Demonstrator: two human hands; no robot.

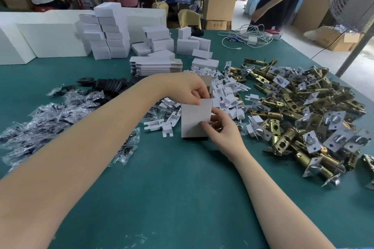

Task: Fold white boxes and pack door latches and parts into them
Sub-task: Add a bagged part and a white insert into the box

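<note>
White box (195, 119) stands upright, left hand (190, 89) pinching its top, right hand (220, 127) pinching its side

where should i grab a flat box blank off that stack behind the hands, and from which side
Take the top blank of the flat box stack by its near long edge, coming from the front. The blanks lie flat with staggered edges facing you, so fingers can probably slide under one and pinch it. Folded white boxes crowd the far side, making that approach awkward. Both hands are occupied: left hand and right hand grip the upright box.
</note>
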